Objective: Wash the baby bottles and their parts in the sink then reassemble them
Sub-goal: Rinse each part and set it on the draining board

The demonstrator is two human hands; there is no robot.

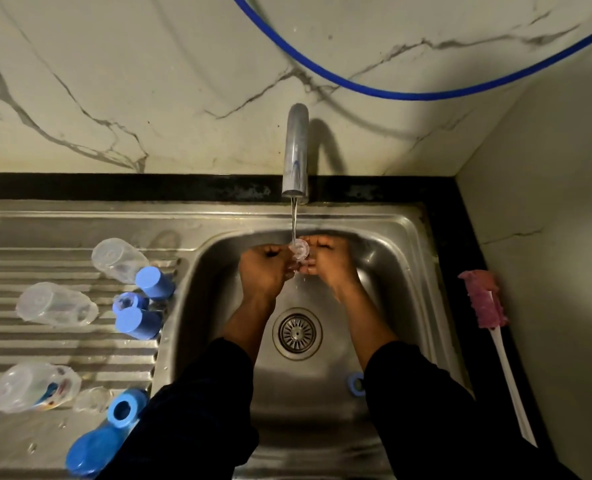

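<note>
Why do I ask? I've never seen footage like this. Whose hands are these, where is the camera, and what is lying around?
There is no machine here. A person wears a camera on the head, and it looks down at their own two hands. The left hand and right hand together hold a small clear part, fingers curled round it, under water running from the tap into the sink. On the draining board at the left, three clear bottles lie on their sides beside blue caps and a blue ring. Another blue ring lies in the basin. A pink brush lies on the dark counter at the right.
</note>
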